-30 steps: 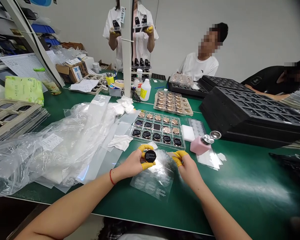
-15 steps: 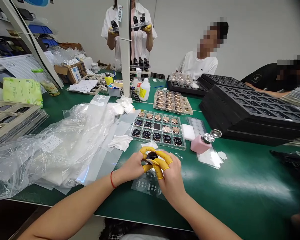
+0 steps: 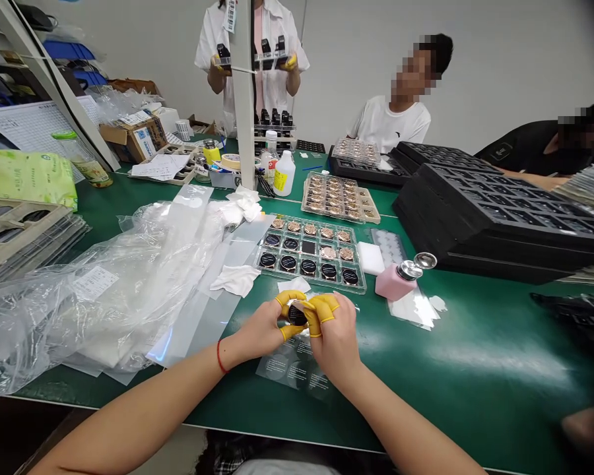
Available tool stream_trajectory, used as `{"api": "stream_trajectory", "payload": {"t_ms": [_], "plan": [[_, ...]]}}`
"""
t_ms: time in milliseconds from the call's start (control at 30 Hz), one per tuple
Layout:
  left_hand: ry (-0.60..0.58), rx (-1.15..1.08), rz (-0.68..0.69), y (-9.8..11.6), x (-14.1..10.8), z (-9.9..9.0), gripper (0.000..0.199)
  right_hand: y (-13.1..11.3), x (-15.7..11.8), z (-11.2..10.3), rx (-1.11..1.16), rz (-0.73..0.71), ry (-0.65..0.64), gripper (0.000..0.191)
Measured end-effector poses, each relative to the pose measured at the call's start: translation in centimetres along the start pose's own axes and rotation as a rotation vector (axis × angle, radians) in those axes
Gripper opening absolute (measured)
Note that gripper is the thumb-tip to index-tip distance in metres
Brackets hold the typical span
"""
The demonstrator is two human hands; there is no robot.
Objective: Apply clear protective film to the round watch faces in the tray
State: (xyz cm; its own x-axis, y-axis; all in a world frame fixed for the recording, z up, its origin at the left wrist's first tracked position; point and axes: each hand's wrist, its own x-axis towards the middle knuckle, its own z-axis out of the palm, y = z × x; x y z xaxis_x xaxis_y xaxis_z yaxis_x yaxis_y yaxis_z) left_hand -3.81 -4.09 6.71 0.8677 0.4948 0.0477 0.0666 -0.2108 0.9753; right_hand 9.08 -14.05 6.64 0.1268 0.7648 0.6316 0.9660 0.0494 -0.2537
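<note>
Black round disc (image 3: 296,315) above the green surface (image 3: 455,376), pinched by left hand (image 3: 260,328) in a closed grip, right hand (image 3: 334,340) pressed against it, clear tray (image 3: 307,280) beyond, holding rows of black and copper discs (image 3: 309,254)

Legible txt: none, all too small/blurry
Bag sticker (image 3: 95,284): printed lines, unreadable
Bottle label (image 3: 280,180): yellow, dark print, unreadable
Box label (image 3: 144,142): blue/white, unreadable
Coat tag (image 3: 231,16): barcode, digits unreadable
</note>
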Motion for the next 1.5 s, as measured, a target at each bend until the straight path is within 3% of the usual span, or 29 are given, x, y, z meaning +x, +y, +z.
{"api": "stream_trajectory", "payload": {"t_ms": [200, 367, 500, 633, 767, 967, 1167, 1333, 1500], "plan": [[-0.059, -0.076, -0.028, 0.1, 0.2, 0.2, 0.042, 1.5, 0.8, 0.1, 0.004, 0.082, -0.072, 0.020], [-0.113, -0.161, -0.092, 0.1, 0.5, -0.1, 0.048, 2.3, 1.1, -1.0, 0.231, 0.104, -0.156, 0.022], [-0.122, -0.183, -0.133, -0.2, 0.6, -0.2, 0.047, 2.0, 1.0, -1.8, 0.206, -0.047, -0.157, 0.025], [-0.114, -0.213, -0.138, -0.3, 0.7, -0.3, 0.046, 1.6, 0.5, -1.2, 0.104, -0.205, -0.164, 0.029], [-0.079, -0.223, -0.170, -0.4, 0.6, -0.6, 0.044, 1.4, -0.4, -0.6, 0.079, -0.273, -0.107, 0.028], [-0.061, -0.236, -0.187, -0.4, 0.7, -0.6, 0.044, 0.7, -1.7, -0.3, 0.098, -0.225, -0.047, 0.032], [-0.097, -0.218, -0.198, -0.1, 0.8, -0.8, 0.048, 2.0, -0.3, -1.5, 0.284, -0.053, -0.070, 0.021], [-0.131, -0.207, -0.199, -0.3, 0.7, -1.0, 0.048, 3.0, 0.4, -1.7, 0.147, -0.153, -0.147, 0.028], [-0.094, -0.200, -0.163, -0.7, 0.8, -1.0, 0.047, 2.5, -0.9, -1.0, 0.083, -0.213, -0.133, 0.033]]}}
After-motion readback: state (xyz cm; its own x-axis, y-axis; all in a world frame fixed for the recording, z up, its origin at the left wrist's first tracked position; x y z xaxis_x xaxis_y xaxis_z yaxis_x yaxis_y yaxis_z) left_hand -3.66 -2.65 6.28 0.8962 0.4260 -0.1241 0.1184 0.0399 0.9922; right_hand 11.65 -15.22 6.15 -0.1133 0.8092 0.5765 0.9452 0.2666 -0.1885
